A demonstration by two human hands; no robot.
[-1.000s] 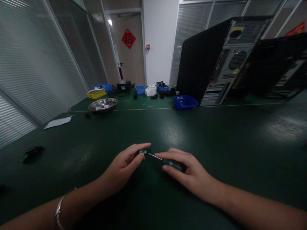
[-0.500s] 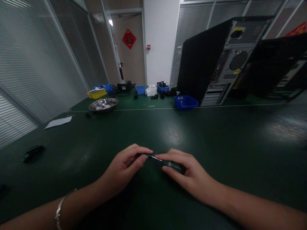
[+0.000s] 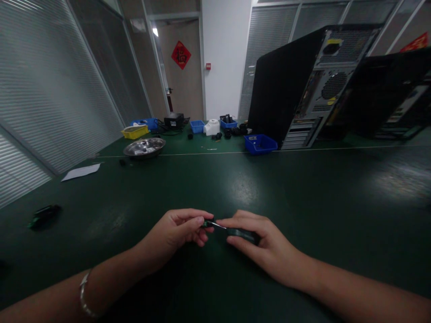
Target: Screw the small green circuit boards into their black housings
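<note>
My left hand (image 3: 178, 233) is curled closed around a small dark-green part (image 3: 206, 223), mostly hidden by the fingers. My right hand (image 3: 261, 244) grips a dark-handled screwdriver (image 3: 240, 233), and its thin metal shaft points left into the part. Both hands rest low over the green table (image 3: 303, 197), close together near the front edge. A silver bracelet (image 3: 84, 296) circles my left wrist.
An open black computer case (image 3: 303, 85) and a second one (image 3: 390, 89) stand at the back right. A blue bin (image 3: 260, 143), a metal bowl (image 3: 144, 147), a yellow tray (image 3: 134, 131) and a white sheet (image 3: 81, 172) lie further back. A small dark device (image 3: 43, 214) lies left.
My left fingers have curled tighter over the small part, hiding it more. Both hands shifted slightly toward me. The screwdriver stays against the part.
</note>
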